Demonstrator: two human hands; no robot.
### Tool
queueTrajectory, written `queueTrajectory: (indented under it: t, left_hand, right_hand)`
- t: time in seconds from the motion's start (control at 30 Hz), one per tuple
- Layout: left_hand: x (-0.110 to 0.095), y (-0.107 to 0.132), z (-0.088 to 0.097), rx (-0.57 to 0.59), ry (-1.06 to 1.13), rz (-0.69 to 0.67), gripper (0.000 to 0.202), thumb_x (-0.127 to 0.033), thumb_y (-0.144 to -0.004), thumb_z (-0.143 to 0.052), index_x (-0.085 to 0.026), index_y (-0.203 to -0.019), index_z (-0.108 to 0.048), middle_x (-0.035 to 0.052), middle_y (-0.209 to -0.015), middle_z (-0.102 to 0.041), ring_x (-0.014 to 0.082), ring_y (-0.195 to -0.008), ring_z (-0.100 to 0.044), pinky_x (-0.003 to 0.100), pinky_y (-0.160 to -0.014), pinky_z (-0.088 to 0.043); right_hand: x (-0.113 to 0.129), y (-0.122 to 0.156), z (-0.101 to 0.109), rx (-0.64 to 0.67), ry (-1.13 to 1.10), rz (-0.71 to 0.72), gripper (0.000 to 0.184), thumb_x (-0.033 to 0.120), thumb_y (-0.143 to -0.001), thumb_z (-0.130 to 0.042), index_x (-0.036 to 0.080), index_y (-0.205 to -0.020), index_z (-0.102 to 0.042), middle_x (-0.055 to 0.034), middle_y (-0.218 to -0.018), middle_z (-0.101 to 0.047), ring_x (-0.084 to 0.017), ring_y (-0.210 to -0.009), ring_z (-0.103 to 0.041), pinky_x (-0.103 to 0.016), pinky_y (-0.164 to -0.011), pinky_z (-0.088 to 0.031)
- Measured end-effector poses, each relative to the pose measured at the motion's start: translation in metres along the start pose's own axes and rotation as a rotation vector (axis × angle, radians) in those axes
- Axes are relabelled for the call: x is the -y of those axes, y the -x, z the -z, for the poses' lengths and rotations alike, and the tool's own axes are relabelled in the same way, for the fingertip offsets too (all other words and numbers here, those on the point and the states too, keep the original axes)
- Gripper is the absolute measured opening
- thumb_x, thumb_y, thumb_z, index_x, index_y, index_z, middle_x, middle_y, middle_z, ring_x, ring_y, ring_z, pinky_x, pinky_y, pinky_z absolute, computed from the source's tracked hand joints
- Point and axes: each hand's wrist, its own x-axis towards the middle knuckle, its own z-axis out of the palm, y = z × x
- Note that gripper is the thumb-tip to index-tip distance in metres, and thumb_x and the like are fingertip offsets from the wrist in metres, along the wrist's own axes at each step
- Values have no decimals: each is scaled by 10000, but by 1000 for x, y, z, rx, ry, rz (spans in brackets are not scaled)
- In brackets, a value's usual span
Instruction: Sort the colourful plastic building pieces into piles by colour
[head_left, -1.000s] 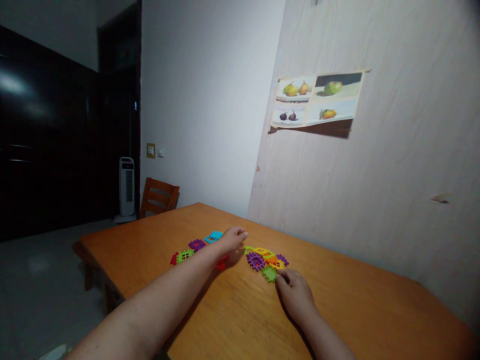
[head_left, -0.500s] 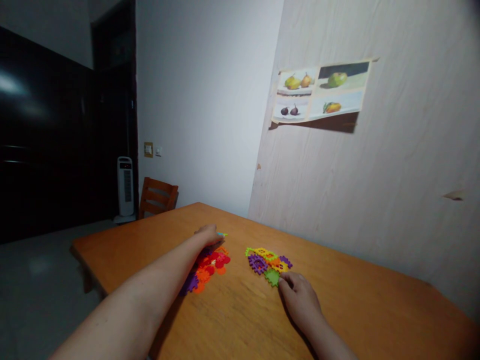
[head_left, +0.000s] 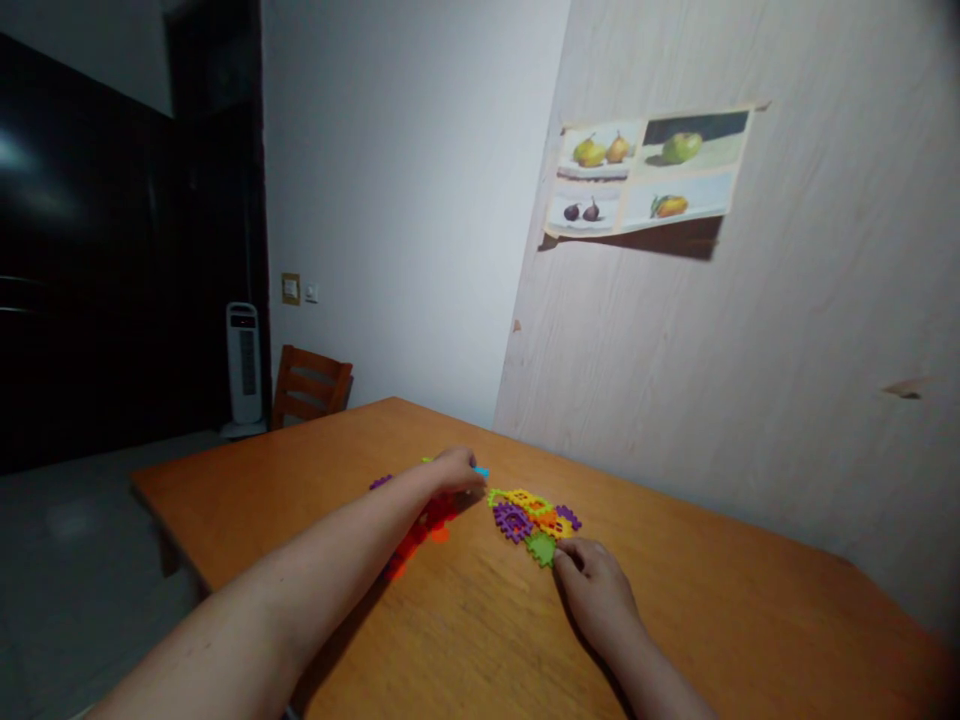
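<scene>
My left hand is closed on a blue plastic building piece, held just above the table between two piles. Beneath my left forearm lies a pile of red and orange pieces, partly hidden by the arm. To the right is a second pile with yellow pieces, a purple square piece with toothed edges and orange bits. My right hand rests on the table, thumb and forefinger pinching the edge of a green toothed piece at the near side of this pile.
The wooden table reaches to the wall on the far right. A wooden chair stands behind its far left edge, near a white tower heater. Fruit pictures hang on the wall.
My left hand has moved right with the blue piece, from above the left pile toward the right pile. My right hand stays at the green piece. The view has shifted slightly.
</scene>
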Motion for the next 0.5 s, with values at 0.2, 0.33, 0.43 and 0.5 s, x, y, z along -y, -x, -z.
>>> queueTrajectory:
  t: [0.2, 0.33, 0.43, 0.5]
  left_hand:
    - [-27, -1, 3, 34, 287, -209, 440, -588, -829, -585, -154, -881, -635, 4, -730, -605, 143, -662, -537, 239, -596, -409]
    - [-10, -3, 29, -126, 131, -53, 308, -456, -851, -573, -165, -754, -594, -13, -630, -520, 140, -637, -488, 238, -561, -354]
    - [16, 3, 44, -150, 57, 32, 232, -361, -773, -649, -173, -669, -560, -15, -552, -459, 153, -610, -483, 259, -558, -342]
    - [33, 13, 49, -149, 30, 70, 229, -352, -717, -706, -177, -667, -568, -8, -530, -467, 170, -609, -518, 272, -571, -365]
  right_hand:
    - [1, 3, 1, -35, -11, 11, 281, 328, -874, -513, 224, -952, -762, -70, -1041, -745, -233, -1016, -656, -307, -928, -458]
    - [2, 3, 1, -34, -2, 6, 286, 327, -876, -507, 229, -955, -764, -63, -1037, -748, -234, -1019, -657, -311, -928, -454]
    - [2, 2, 1, -22, 2, 4, 284, 316, -879, -501, 232, -949, -763, -63, -1036, -745, -233, -1021, -654, -316, -935, -448]
    - [2, 1, 0, -14, 5, 1, 280, 312, -881, -499, 228, -936, -761, -68, -1030, -744, -231, -1014, -653, -316, -932, -450]
